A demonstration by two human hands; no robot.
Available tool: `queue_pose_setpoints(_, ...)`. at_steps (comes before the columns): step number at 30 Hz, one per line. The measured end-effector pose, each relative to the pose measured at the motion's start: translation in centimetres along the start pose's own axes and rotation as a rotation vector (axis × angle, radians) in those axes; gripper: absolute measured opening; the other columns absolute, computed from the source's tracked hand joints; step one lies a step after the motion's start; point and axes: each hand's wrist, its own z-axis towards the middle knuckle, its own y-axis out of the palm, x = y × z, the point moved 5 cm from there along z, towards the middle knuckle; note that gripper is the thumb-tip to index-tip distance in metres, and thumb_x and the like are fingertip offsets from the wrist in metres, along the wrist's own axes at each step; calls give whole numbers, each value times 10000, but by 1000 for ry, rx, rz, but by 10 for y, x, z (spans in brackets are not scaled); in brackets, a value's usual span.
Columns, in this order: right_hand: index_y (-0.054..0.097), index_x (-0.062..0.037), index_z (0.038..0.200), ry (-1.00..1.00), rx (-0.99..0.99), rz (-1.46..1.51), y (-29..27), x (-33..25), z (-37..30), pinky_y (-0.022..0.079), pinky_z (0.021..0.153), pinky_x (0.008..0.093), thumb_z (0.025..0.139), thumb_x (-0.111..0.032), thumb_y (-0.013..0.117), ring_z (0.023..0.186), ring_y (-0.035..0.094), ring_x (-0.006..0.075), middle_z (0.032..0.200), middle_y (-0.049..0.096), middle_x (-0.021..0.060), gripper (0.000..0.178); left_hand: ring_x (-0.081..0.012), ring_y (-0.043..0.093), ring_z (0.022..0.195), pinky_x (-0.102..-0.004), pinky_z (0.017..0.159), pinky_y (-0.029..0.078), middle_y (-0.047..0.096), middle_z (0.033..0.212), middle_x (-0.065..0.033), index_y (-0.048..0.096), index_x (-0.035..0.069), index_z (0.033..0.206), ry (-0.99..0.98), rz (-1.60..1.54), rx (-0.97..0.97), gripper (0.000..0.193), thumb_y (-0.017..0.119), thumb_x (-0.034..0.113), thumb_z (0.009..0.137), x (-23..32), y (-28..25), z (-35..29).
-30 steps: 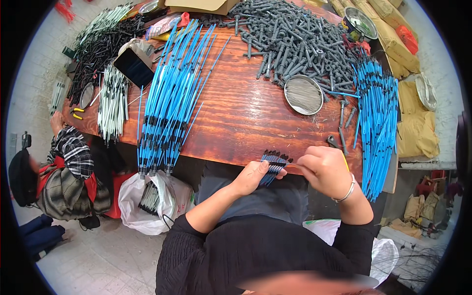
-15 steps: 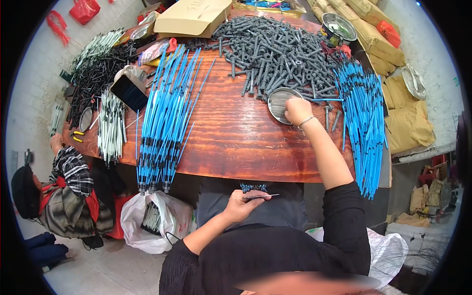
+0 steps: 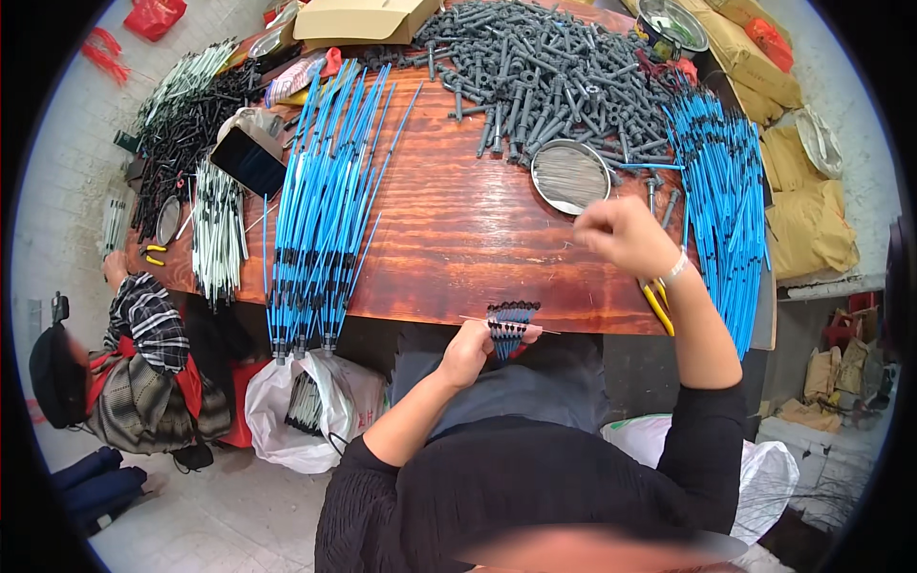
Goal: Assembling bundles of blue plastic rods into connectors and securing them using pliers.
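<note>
Beyond the table's front edge, above my lap, my left hand [image 3: 467, 354] is closed round a fanned cluster of short blue rods with black fittings [image 3: 512, 320]. A thin straight wire crosses that cluster at the hand. My right hand [image 3: 626, 236] is over the table, its fingertips pinched together. Whatever it may hold is too fine to make out. Just past it to the left stands a round metal tin [image 3: 537, 194] with many thin grey wires [image 3: 570, 176] lying in it.
Dark grey bolt-like parts [image 3: 544, 76] are heaped behind the tin. Bundles of blue rods [image 3: 320, 201] and more blue rods [image 3: 721, 220] flank the wooden table [image 3: 458, 239]. Yellow-handled pliers [image 3: 658, 304] lie beneath my right wrist. Another person [image 3: 143, 344] sits at the left.
My right hand has left the tin and come back toward me, fingers pinched. My left hand has risen slightly, and the blue cluster has turned so that more of it shows.
</note>
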Motion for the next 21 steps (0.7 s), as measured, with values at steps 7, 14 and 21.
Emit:
queue_pose_setpoints(7, 650, -16, 899, -231, -168, -39, 25, -37, -49, 496, 657, 385, 715, -36, 601, 725, 620, 336, 768, 637, 173, 191, -115, 612, 822, -189, 618, 393, 669, 1005, -103, 628, -43, 1058, -19, 49, 54, 498, 256, 228, 865, -9, -5, -1)
queue_pose_setpoints(14, 640, -22, 965, -244, -207, -117, 34, -37, -51, 493, 678, 403, 716, -32, 587, 757, 615, 343, 786, 631, 183, 254, -285, 610, 962, -371, 892, 452, 632, 1018, -219, 614, -98, 1003, -47, 59, -5, 458, 283, 194, 881, 0, -1, 0)
queue_pose_setpoints(21, 642, -27, 964, -251, -192, -120, 35, -39, -51, 491, 676, 407, 714, -33, 587, 752, 615, 340, 775, 629, 186, 256, -132, 624, 838, -217, 709, 458, 674, 962, -117, 638, -54, 1025, -27, 117, 27, 494, 251, 188, 836, 1, -2, 2)
